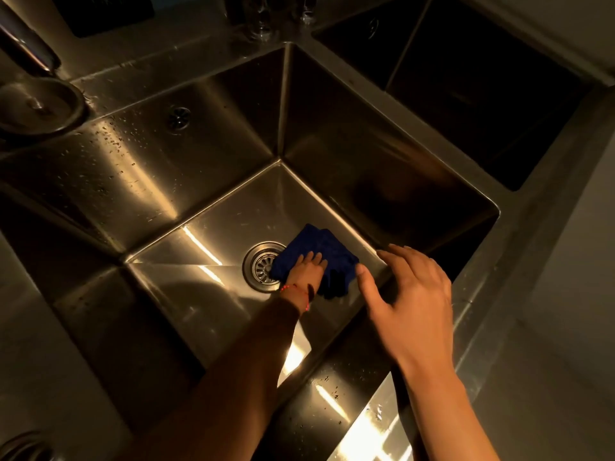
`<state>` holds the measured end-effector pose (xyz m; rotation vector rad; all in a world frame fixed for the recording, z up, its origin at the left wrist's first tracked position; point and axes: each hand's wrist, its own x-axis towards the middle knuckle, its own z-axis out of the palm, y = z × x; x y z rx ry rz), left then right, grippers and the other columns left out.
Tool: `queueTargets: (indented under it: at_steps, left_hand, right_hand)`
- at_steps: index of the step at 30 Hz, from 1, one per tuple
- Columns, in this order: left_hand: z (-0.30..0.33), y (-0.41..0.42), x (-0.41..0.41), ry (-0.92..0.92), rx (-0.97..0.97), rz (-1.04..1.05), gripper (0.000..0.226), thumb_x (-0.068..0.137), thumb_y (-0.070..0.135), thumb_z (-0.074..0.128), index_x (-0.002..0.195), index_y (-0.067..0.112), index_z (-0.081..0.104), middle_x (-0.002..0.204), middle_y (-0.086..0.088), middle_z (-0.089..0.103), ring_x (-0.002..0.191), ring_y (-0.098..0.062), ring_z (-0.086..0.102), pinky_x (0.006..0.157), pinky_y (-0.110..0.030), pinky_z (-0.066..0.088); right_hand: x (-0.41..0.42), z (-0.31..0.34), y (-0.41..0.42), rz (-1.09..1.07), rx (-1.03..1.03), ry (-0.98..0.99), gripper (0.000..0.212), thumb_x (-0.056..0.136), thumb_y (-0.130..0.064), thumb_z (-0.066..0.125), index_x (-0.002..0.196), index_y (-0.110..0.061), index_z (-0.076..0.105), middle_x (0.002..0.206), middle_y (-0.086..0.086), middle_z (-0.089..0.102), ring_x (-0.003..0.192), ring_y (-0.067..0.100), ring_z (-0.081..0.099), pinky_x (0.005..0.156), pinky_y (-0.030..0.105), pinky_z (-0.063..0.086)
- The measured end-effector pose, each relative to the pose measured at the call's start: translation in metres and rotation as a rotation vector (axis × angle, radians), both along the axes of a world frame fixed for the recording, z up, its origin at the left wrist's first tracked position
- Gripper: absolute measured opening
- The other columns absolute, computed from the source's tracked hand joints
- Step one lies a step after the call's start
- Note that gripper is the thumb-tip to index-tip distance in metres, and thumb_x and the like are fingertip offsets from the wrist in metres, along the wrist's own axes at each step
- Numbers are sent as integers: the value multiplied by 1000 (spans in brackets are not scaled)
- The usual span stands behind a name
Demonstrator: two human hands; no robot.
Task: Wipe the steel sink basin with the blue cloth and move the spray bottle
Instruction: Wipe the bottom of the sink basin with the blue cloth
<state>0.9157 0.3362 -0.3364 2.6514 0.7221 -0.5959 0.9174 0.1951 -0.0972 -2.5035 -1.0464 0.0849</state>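
Note:
A deep steel sink basin (199, 181) fills the middle of the head view. On its floor a folded blue cloth (327, 251) lies just right of the round drain (261, 265). My left hand (307, 269) reaches down into the basin and presses flat on the cloth with straight fingers; a red thread circles the wrist. Higher up, my right hand (411, 294) hovers over the basin's right rim, fingers spread and holding nothing. No spray bottle shows in the frame.
A second, darker basin (482, 78) sits at the back right. A faucet spout (23, 44) and a round metal lid (36, 108) are at the upper left. Clear glasses (263, 18) stand behind the basin. Water drops speckle the left wall and front rim.

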Motion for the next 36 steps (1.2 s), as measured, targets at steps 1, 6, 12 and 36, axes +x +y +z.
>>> queueTargets:
  at_steps: [1, 6, 12, 36]
  left_hand:
    - [-1, -6, -5, 5, -14, -3, 57, 100, 11, 38, 152, 9, 14, 160, -10, 11, 149, -27, 8, 122, -38, 9]
    - [-9, -18, -15, -12, -5, -25, 57, 103, 13, 31, 153, 8, 5, 161, -9, 4, 150, -23, 3, 123, -35, 2]
    - [-10, -10, -11, -4, 43, -103, 71, 96, 5, 45, 153, 5, 2, 161, -11, 0, 149, -25, 0, 123, -36, -1]
    - [0, -38, -33, -106, -45, -7, 56, 104, 22, 25, 153, 7, 2, 161, -10, 2, 150, -22, 3, 122, -31, 0]
  right_hand:
    - [0, 0, 0, -2, 2, 0, 43, 86, -44, 53, 111, -11, 64, 116, 9, 63, 116, 24, 51, 105, 44, 28]
    - [-2, 2, 1, -10, -4, 5, 47, 84, -46, 48, 112, -11, 64, 116, 9, 63, 116, 24, 51, 106, 44, 29]
    - [0, 0, 1, -16, 2, -2, 40, 86, -40, 57, 112, -11, 64, 116, 9, 63, 116, 24, 50, 106, 44, 29]
    - [0, 0, 2, -15, -4, -10, 50, 84, -49, 46, 111, -11, 64, 116, 8, 63, 116, 24, 51, 105, 45, 30]
